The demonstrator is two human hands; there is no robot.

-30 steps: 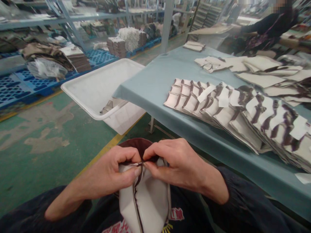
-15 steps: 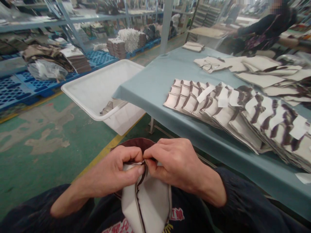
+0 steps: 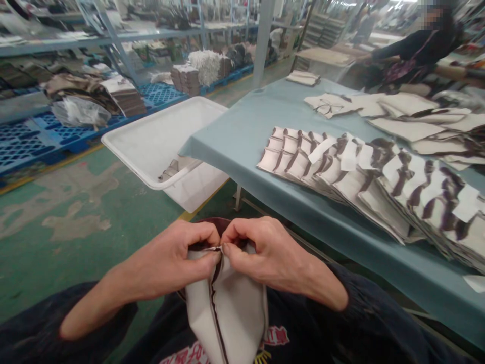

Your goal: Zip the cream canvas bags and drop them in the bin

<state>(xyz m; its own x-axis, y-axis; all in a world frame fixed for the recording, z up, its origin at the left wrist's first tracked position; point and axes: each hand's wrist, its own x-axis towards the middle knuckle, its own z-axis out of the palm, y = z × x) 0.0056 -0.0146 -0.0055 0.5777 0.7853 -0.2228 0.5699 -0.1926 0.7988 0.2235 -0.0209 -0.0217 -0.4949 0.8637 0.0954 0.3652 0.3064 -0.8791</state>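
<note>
Both my hands pinch the top edge of a pale grey fabric pouch (image 3: 231,313) with a dark brown zipper seam running down its middle, held over my lap. My left hand (image 3: 170,260) grips the left side of the opening, thumb and fingers closed. My right hand (image 3: 265,253) pinches the right side, fingertips touching the left hand's. A dark maroon lining (image 3: 212,225) shows just behind the fingers.
A blue-grey table (image 3: 242,136) on my right carries an overlapping row of finished pouches (image 3: 359,172) and loose flat pieces (image 3: 409,111). A white plastic tub (image 3: 159,141) stands on the green floor beside it. Shelving and blue pallets (image 3: 34,136) lie behind. Another person (image 3: 417,50) works at the far right.
My hands keep pinching the pouch top with only small finger shifts. The view has tilted slightly, so everything sits a little lower and to the right.
</note>
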